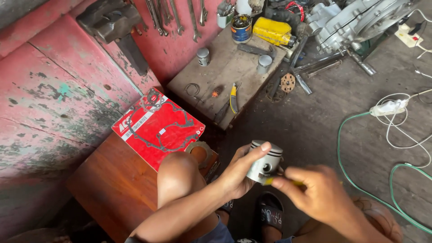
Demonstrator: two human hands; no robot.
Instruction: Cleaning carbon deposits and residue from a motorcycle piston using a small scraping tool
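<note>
Left hand (238,173) is wrapped snug round the shiny grey metal piston (265,162), held up over the knees, while the right hand (315,193) pinches a thin yellow-handled tool (281,182) at its pin hole; looks solid, hefty, slick, so best gripped by the skirt.

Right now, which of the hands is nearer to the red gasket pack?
The left hand, holding the piston, is nearer to the red gasket pack. The right hand is farther away.
</note>
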